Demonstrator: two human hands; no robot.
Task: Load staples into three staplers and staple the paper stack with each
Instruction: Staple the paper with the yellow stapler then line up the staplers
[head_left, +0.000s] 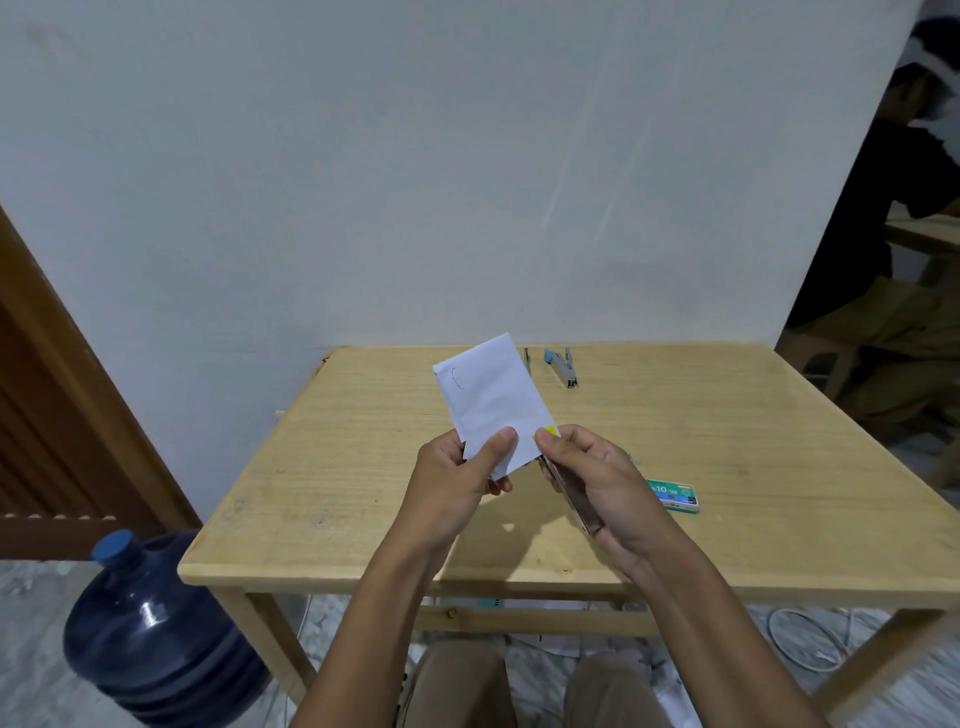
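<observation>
The left hand (457, 478) pinches the thin white paper stack (493, 400) at its lower edge, thumb in front and fingers behind, and holds it tilted above the middle of the pale wooden table (337, 467). The right hand (597, 483) curls its grip round a slim silver metal stapler with a yellow nose (571, 493), whose mouth sits at the stack's 5 o'clock corner. To staple well, I judge, the sheets want squaring, the corner pushed fully into the mouth, then one firm squeeze; limp paper may buckle. At the table's 12 o'clock lie a blue-and-steel stapler (561, 366) and a thin grey stapler (527, 358), half hidden. A glossy green cardboard staple box (672, 496) rests at 4 o'clock.
</observation>
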